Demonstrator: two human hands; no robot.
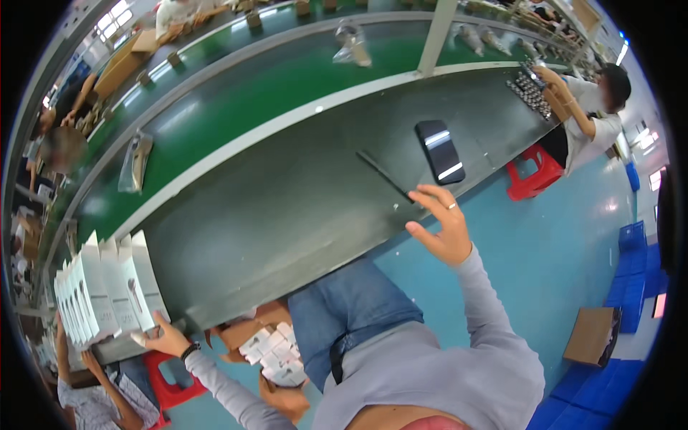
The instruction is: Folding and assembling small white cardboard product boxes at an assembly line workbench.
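My left hand [165, 338] is at the left end of the bench, its fingers spread against the near end of a row of white cartons [107, 290]. These flat cartons stand upright, leaning side by side, with a small picture printed on each. My right hand [446, 228] hovers over the bench's front edge with thumb and fingers apart, a ring on one finger. Its fingertips come close to the near end of a thin black stick [384, 175]; whether they touch is unclear. Beyond it lies a black smartphone [440, 152].
A green conveyor belt [251, 93] carrying bagged parts runs behind the dark bench [287, 193]. An open brown carton [283, 401] of small white boxes stands beside my legs. Co-workers sit at both ends, by red stools [534, 172]. A metal post [436, 39] rises at the bench's back.
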